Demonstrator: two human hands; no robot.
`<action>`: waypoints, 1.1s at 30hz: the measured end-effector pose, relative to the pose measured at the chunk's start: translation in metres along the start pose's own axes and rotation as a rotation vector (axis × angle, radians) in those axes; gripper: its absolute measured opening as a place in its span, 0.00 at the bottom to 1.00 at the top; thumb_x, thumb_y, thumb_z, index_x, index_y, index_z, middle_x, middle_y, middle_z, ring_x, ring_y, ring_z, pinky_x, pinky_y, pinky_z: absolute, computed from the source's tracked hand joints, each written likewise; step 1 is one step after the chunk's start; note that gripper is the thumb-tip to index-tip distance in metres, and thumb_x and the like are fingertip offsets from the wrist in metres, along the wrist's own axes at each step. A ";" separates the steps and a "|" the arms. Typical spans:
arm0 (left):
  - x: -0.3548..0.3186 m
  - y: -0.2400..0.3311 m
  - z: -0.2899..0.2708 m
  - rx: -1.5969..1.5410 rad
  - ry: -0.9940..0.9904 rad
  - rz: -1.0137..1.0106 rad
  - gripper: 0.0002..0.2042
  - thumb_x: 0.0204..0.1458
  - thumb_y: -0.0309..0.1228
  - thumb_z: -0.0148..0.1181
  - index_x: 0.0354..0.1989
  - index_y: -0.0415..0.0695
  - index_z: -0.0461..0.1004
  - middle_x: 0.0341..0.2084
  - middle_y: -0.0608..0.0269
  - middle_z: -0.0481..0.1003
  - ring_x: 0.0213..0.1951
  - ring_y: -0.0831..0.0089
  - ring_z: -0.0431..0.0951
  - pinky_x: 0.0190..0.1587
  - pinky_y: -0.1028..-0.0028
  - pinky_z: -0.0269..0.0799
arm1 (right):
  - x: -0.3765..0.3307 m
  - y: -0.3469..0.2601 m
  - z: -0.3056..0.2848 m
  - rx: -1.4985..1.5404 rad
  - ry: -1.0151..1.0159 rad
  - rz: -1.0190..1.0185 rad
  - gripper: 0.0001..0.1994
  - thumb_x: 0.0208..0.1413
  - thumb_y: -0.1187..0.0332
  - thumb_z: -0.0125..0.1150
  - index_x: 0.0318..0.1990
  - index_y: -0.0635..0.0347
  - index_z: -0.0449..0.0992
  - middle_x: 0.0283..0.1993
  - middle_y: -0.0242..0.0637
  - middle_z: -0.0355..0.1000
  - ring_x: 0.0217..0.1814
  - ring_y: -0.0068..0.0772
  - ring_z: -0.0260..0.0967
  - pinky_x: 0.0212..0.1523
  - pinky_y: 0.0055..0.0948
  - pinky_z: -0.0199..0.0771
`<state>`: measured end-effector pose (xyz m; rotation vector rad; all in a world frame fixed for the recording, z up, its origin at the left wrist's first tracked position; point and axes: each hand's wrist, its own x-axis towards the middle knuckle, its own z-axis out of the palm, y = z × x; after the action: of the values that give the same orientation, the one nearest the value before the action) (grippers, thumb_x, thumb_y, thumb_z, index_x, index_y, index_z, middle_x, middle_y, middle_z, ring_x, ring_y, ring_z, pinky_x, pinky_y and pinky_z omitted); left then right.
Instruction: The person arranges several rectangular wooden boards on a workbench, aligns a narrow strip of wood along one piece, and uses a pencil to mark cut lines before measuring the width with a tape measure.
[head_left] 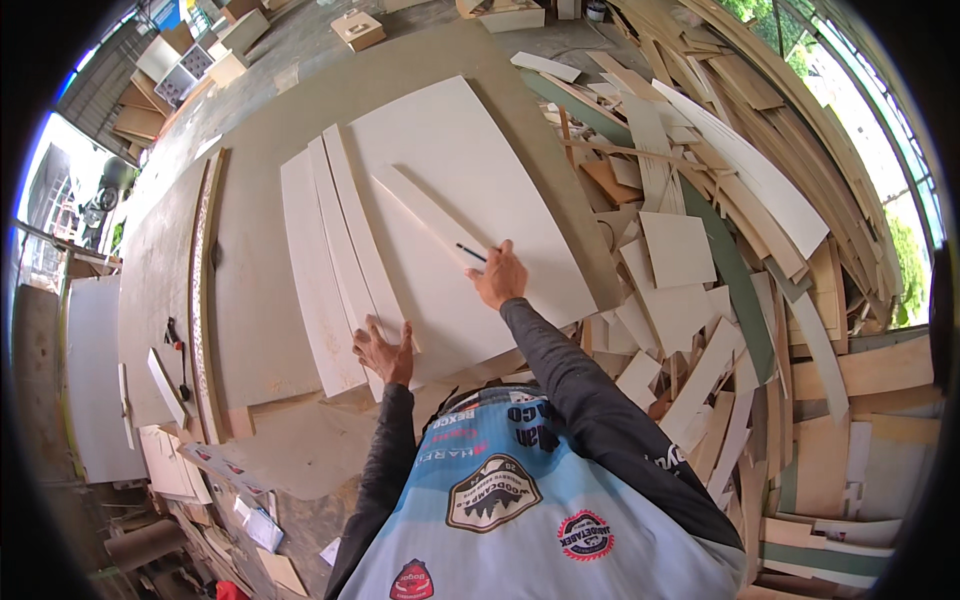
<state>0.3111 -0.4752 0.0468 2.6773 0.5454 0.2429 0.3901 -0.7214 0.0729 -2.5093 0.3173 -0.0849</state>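
My right hand (500, 277) is closed round a thin dark pencil (469, 251), which points up and to the left. Its fingers are at the near end of a narrow white strip (425, 207) lying slantwise on a large white panel (500, 170). Lower and to the left, my left hand (385, 352) rests with fingers apart on the near ends of long white strips (350, 220). These strips lie side by side along the panel's left edge. Whether the right fingers also grip the slanted strip I cannot tell.
The panel lies on a broad brown worktop (255, 240). A long board (205, 290) and a tool with a black cord (177, 350) are on its left. Piled offcuts (680, 250) crowd the right side. Boxes (357, 30) stand on the far floor.
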 end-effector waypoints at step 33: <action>-0.102 0.104 -0.044 -1.060 -0.185 -0.086 0.15 0.54 0.25 0.56 0.48 0.40 0.61 0.35 0.62 0.66 0.40 0.72 0.69 0.43 0.72 0.68 | -0.132 0.007 -0.060 0.528 -0.232 -0.396 0.16 0.61 0.61 0.59 0.44 0.67 0.68 0.42 0.56 0.69 0.45 0.66 0.70 0.43 0.52 0.70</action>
<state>0.2433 -0.5895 0.1201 1.6222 0.3266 0.1814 0.2526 -0.7276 0.1192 -1.9949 -0.2707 -0.0285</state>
